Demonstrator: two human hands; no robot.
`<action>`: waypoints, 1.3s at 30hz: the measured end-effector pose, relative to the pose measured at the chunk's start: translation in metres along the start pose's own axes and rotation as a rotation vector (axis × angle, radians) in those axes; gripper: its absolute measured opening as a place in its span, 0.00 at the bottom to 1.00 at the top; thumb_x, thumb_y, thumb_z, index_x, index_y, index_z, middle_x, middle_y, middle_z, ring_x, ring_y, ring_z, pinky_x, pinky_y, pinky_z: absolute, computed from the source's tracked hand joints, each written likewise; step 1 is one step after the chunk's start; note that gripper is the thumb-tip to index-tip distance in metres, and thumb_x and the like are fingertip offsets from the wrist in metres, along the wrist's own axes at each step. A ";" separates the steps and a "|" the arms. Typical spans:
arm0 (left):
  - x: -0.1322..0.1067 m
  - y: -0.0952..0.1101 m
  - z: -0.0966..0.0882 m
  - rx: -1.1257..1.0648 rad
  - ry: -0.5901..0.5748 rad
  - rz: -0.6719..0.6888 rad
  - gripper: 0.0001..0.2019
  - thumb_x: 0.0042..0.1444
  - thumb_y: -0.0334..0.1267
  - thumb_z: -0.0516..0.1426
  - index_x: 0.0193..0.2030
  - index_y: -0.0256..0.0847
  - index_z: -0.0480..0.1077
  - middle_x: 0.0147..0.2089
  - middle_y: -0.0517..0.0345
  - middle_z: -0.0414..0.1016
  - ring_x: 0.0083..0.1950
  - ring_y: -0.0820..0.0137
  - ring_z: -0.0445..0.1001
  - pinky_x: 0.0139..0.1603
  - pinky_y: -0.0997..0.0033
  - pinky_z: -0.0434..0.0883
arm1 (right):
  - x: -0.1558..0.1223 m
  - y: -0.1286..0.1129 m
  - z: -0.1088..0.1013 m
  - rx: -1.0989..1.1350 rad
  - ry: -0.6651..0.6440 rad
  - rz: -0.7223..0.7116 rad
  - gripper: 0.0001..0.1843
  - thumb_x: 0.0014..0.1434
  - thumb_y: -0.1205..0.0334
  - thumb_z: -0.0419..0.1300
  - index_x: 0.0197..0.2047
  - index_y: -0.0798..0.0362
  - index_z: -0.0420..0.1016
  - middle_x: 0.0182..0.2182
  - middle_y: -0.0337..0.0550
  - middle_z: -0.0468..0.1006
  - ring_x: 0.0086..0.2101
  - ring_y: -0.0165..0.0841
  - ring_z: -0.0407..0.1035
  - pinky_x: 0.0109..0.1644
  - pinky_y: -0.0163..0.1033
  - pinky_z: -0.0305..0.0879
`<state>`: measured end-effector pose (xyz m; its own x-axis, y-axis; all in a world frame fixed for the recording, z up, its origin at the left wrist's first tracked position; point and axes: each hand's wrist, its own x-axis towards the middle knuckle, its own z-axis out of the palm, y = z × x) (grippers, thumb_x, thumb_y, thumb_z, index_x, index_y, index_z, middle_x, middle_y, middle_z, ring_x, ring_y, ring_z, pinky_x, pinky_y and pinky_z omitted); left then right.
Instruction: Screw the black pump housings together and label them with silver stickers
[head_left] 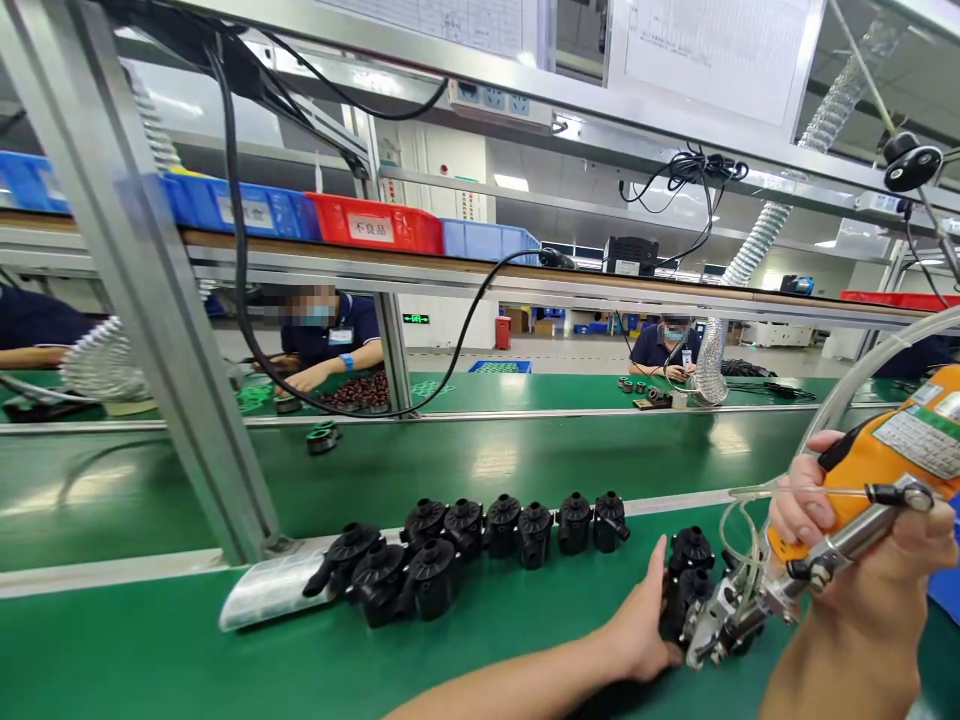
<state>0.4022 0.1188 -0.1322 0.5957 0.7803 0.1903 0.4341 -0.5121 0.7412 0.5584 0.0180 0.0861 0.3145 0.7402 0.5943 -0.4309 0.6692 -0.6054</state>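
Observation:
My right hand (885, 540) is wrapped round an orange power screwdriver (892, 450) with a silver metal bracket and thin clear tubes. Its metal nose (709, 630) points down to the left, over a black pump housing (686, 600). My left hand (645, 620) grips that housing from its left side, thumb raised; some of its fingers are hidden. Another black pump housing (691, 548) stands just behind. Further left on the green bench, several black pump housings (431, 580) stand in a loose group, and a clear plastic-wrapped piece (274, 592) lies beside them.
An aluminium post (172, 300) rises on the left. A shelf above carries blue bins (240, 205) and a red bin (375, 225). A black cable (240, 250) hangs down in front. Beyond the green belt (510, 450), co-workers sit, one with an arm (330, 370) over small parts.

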 end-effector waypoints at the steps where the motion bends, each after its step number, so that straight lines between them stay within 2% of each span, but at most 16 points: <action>1: 0.001 0.001 -0.012 0.054 0.010 0.000 0.45 0.52 0.32 0.70 0.76 0.49 0.61 0.60 0.44 0.80 0.55 0.50 0.82 0.61 0.49 0.77 | -0.001 0.000 0.000 0.004 0.006 0.003 0.35 0.43 0.33 0.77 0.45 0.49 0.78 0.19 0.31 0.65 0.15 0.24 0.54 0.17 0.31 0.55; 3: 0.006 0.001 -0.043 0.130 0.078 0.005 0.32 0.59 0.28 0.62 0.70 0.46 0.69 0.59 0.44 0.80 0.57 0.52 0.80 0.65 0.49 0.75 | -0.001 0.001 0.002 0.010 0.009 0.007 0.36 0.44 0.31 0.76 0.45 0.50 0.78 0.20 0.32 0.65 0.15 0.24 0.54 0.18 0.31 0.55; 5: 0.014 0.001 -0.074 0.232 0.173 0.002 0.29 0.63 0.30 0.59 0.71 0.43 0.67 0.66 0.41 0.74 0.69 0.47 0.70 0.76 0.39 0.61 | 0.000 0.005 0.007 0.009 0.012 0.009 0.38 0.43 0.29 0.76 0.45 0.49 0.77 0.19 0.31 0.64 0.15 0.24 0.54 0.18 0.30 0.55; 7: 0.024 0.002 -0.097 0.334 0.225 -0.012 0.29 0.63 0.37 0.62 0.71 0.37 0.67 0.66 0.36 0.72 0.73 0.38 0.62 0.79 0.28 0.41 | 0.001 0.010 0.013 0.009 0.017 0.002 0.40 0.41 0.27 0.76 0.45 0.49 0.76 0.19 0.30 0.63 0.15 0.24 0.53 0.18 0.30 0.54; 9: 0.033 0.002 -0.108 0.411 0.201 -0.010 0.28 0.58 0.44 0.68 0.62 0.32 0.74 0.57 0.38 0.78 0.68 0.34 0.68 0.79 0.26 0.32 | 0.002 0.014 0.018 0.007 0.015 0.004 0.42 0.40 0.24 0.75 0.44 0.48 0.75 0.19 0.29 0.62 0.15 0.23 0.52 0.18 0.30 0.54; 11: 0.032 0.004 -0.110 0.462 0.134 0.014 0.24 0.51 0.44 0.72 0.52 0.33 0.79 0.48 0.42 0.81 0.60 0.37 0.75 0.81 0.31 0.35 | 0.003 0.016 0.020 -0.004 0.011 0.014 0.43 0.40 0.23 0.74 0.45 0.48 0.75 0.19 0.29 0.62 0.15 0.23 0.52 0.18 0.30 0.54; 14: 0.007 0.010 -0.112 0.493 0.027 0.063 0.25 0.43 0.39 0.74 0.50 0.36 0.81 0.48 0.44 0.81 0.57 0.42 0.79 0.81 0.34 0.45 | 0.002 0.015 0.020 -0.020 0.012 0.014 0.41 0.41 0.25 0.74 0.45 0.48 0.75 0.19 0.29 0.62 0.15 0.24 0.52 0.18 0.30 0.53; 17: -0.044 0.016 -0.135 0.417 -0.147 0.098 0.30 0.45 0.34 0.69 0.59 0.41 0.79 0.60 0.40 0.79 0.64 0.43 0.76 0.82 0.36 0.49 | 0.001 0.016 0.021 -0.018 0.003 0.004 0.37 0.43 0.28 0.74 0.44 0.49 0.75 0.19 0.29 0.61 0.15 0.24 0.52 0.18 0.30 0.52; 19: -0.082 0.013 -0.157 0.287 -0.250 0.031 0.35 0.47 0.29 0.63 0.66 0.47 0.76 0.75 0.42 0.67 0.76 0.42 0.65 0.80 0.40 0.57 | -0.001 0.020 0.026 -0.028 0.010 -0.006 0.37 0.45 0.28 0.74 0.45 0.48 0.74 0.19 0.29 0.61 0.15 0.24 0.53 0.18 0.31 0.53; 21: -0.113 0.001 -0.172 0.137 -0.278 -0.063 0.38 0.51 0.28 0.61 0.70 0.55 0.71 0.83 0.51 0.54 0.80 0.44 0.58 0.79 0.43 0.59 | -0.002 0.028 0.032 -0.039 0.023 -0.013 0.38 0.46 0.27 0.74 0.46 0.48 0.74 0.21 0.29 0.62 0.16 0.25 0.54 0.18 0.31 0.53; 23: -0.132 -0.017 -0.171 -0.054 -0.203 -0.092 0.44 0.52 0.31 0.65 0.76 0.59 0.62 0.84 0.53 0.51 0.81 0.46 0.55 0.81 0.43 0.54 | -0.003 0.040 0.040 -0.049 0.020 -0.007 0.39 0.47 0.27 0.74 0.48 0.49 0.73 0.22 0.30 0.62 0.18 0.25 0.55 0.19 0.31 0.55; 25: -0.138 -0.037 -0.154 -0.286 -0.039 -0.089 0.50 0.52 0.41 0.71 0.80 0.55 0.54 0.80 0.46 0.58 0.80 0.47 0.57 0.81 0.44 0.53 | -0.003 0.054 0.047 -0.063 0.009 -0.009 0.38 0.49 0.28 0.73 0.49 0.49 0.72 0.24 0.30 0.64 0.19 0.25 0.57 0.20 0.32 0.57; 28: -0.131 -0.057 -0.120 -0.503 0.144 -0.133 0.46 0.55 0.59 0.69 0.76 0.49 0.59 0.71 0.41 0.69 0.74 0.46 0.66 0.76 0.45 0.60 | -0.002 0.078 0.056 -0.086 -0.017 -0.032 0.34 0.53 0.33 0.74 0.50 0.48 0.71 0.26 0.31 0.66 0.19 0.26 0.59 0.21 0.32 0.59; 30: -0.126 -0.061 -0.108 -0.511 0.150 -0.159 0.40 0.56 0.63 0.68 0.70 0.46 0.67 0.65 0.44 0.74 0.68 0.47 0.70 0.73 0.47 0.64 | 0.000 0.093 0.058 -0.118 -0.031 -0.034 0.34 0.54 0.35 0.74 0.51 0.48 0.70 0.28 0.32 0.67 0.20 0.26 0.61 0.23 0.33 0.61; 32: -0.125 -0.059 -0.105 -0.501 0.122 -0.162 0.35 0.56 0.62 0.69 0.64 0.45 0.72 0.60 0.48 0.77 0.63 0.49 0.74 0.70 0.49 0.66 | 0.000 0.104 0.059 -0.174 -0.041 -0.022 0.34 0.55 0.34 0.73 0.53 0.49 0.70 0.28 0.32 0.67 0.22 0.27 0.61 0.24 0.34 0.61; 39: -0.130 -0.050 -0.113 -0.579 0.092 -0.179 0.33 0.54 0.55 0.71 0.63 0.47 0.72 0.54 0.54 0.78 0.52 0.57 0.76 0.57 0.59 0.73 | -0.004 0.115 0.065 -0.310 -0.101 -0.025 0.36 0.57 0.30 0.69 0.53 0.50 0.70 0.29 0.33 0.66 0.22 0.26 0.58 0.25 0.34 0.59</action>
<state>0.2265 0.0831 -0.1213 0.4757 0.8771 0.0663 0.0693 -0.1125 0.9912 0.4524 0.0879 0.0481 0.2292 0.7231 0.6516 -0.1406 0.6870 -0.7129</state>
